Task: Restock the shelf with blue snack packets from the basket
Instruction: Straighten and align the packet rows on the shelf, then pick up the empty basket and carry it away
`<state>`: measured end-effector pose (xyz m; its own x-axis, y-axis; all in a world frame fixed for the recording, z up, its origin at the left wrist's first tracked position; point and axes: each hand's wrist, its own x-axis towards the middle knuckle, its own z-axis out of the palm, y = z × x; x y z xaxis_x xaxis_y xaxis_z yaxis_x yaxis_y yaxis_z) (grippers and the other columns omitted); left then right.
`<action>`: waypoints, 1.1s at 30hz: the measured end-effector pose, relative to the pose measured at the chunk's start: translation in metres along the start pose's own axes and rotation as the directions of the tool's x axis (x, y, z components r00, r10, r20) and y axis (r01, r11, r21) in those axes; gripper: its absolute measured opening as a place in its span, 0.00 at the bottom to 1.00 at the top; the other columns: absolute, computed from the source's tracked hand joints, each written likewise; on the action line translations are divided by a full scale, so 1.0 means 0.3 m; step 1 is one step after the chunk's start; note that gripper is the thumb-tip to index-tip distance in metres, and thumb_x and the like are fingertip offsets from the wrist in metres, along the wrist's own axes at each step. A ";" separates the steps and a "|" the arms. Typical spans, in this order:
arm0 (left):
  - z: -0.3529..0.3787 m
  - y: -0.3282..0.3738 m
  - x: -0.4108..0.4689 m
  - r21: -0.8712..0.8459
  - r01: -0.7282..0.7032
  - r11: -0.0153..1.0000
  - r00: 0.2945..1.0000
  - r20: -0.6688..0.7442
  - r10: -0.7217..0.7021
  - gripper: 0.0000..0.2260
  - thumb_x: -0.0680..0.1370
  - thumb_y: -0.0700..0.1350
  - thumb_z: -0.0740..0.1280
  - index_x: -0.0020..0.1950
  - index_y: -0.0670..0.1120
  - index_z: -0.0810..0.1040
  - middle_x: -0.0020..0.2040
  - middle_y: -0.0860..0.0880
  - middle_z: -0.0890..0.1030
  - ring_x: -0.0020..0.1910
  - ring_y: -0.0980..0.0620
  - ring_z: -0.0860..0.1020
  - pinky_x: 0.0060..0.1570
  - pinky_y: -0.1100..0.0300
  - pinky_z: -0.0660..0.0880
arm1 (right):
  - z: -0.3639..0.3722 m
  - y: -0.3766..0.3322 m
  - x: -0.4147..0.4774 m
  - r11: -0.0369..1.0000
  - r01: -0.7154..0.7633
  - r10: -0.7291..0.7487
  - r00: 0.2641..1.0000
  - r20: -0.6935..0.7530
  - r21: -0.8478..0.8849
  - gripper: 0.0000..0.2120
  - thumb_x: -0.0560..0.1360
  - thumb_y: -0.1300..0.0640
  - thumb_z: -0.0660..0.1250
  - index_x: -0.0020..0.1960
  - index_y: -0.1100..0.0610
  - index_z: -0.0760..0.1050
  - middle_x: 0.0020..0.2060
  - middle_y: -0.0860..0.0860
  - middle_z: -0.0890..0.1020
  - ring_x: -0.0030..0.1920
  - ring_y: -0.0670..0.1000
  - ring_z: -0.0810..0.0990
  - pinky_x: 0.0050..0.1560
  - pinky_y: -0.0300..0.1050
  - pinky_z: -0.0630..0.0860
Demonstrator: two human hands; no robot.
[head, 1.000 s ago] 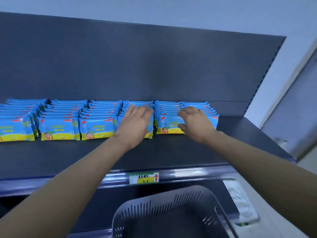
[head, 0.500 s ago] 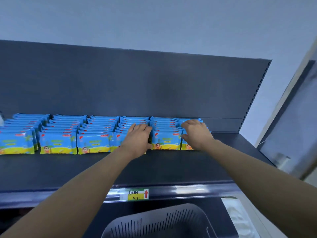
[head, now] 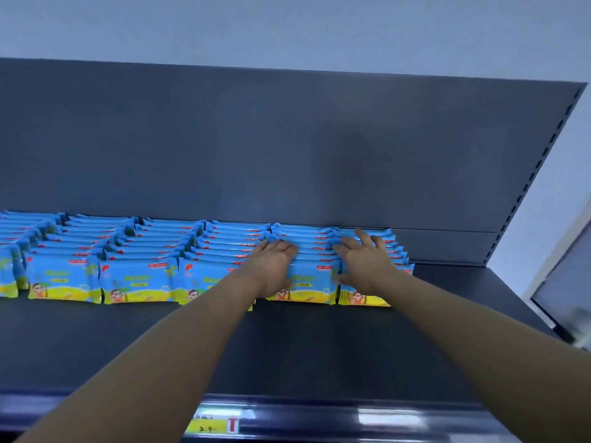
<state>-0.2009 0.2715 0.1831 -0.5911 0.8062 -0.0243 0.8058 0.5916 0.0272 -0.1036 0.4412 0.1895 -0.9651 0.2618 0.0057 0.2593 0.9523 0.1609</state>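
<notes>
Several rows of blue snack packets [head: 137, 282] with yellow bottoms stand upright along the back of the dark shelf [head: 319, 346]. My left hand [head: 275, 266] lies palm down over the packet tops, at the left side of the second row from the right [head: 308, 284], thumb against the front packet. My right hand [head: 364, 262] rests with spread fingers on the rightmost row [head: 399, 251], its thumb touching the neighbouring row. Neither hand lifts a packet. The basket is out of view.
A dark back panel [head: 287, 148] rises behind the rows. The shelf's front rail carries a yellow price label [head: 212, 425]. Bare shelf surface lies in front of the rows and right of the last row. A grey panel [head: 566, 282] stands at the far right.
The view has tilted up, so the basket dropped out of sight. Both hands slid further back over the packet tops; my left hand shifted right toward the second row from the right.
</notes>
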 end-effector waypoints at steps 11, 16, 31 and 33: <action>0.007 -0.030 0.007 0.140 0.028 0.990 0.999 -0.048 -0.021 0.28 0.78 0.48 0.63 0.75 0.45 0.57 0.71 0.46 0.61 0.72 0.46 0.59 0.75 0.49 0.44 | 0.007 -0.037 0.019 0.996 -0.017 0.022 0.998 -0.057 0.083 0.27 0.77 0.45 0.62 0.74 0.49 0.61 0.75 0.49 0.60 0.76 0.58 0.48 0.74 0.58 0.48; 0.002 -0.040 -0.015 0.056 0.029 0.998 0.997 -0.069 -0.025 0.34 0.77 0.50 0.65 0.77 0.45 0.50 0.74 0.47 0.57 0.75 0.47 0.55 0.75 0.50 0.41 | -0.013 -0.028 -0.020 0.994 -0.063 0.068 0.996 -0.051 0.084 0.29 0.78 0.45 0.60 0.76 0.52 0.57 0.75 0.50 0.59 0.77 0.56 0.48 0.75 0.55 0.47; -0.124 0.023 -0.376 0.074 -0.082 0.994 0.901 -0.421 0.106 0.28 0.75 0.45 0.67 0.73 0.41 0.63 0.70 0.43 0.66 0.71 0.45 0.63 0.75 0.53 0.44 | -0.233 -0.215 -0.380 0.998 0.007 -0.022 0.973 -0.229 -0.067 0.25 0.78 0.49 0.62 0.71 0.59 0.64 0.68 0.54 0.69 0.72 0.55 0.61 0.72 0.50 0.51; -0.156 0.036 -0.448 0.118 -0.102 0.988 0.867 -0.476 0.147 0.28 0.73 0.43 0.70 0.71 0.39 0.65 0.67 0.41 0.69 0.68 0.42 0.66 0.74 0.50 0.48 | -0.279 -0.252 -0.444 0.996 -0.014 -0.008 0.970 -0.244 -0.088 0.25 0.77 0.49 0.62 0.71 0.59 0.64 0.69 0.55 0.69 0.73 0.55 0.60 0.73 0.51 0.50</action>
<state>-0.1144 0.1698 0.2334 -0.4115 0.7875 0.4588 0.8607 0.5014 -0.0885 0.0022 0.3211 0.2592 -0.9469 0.2079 0.2453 0.2684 0.9311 0.2470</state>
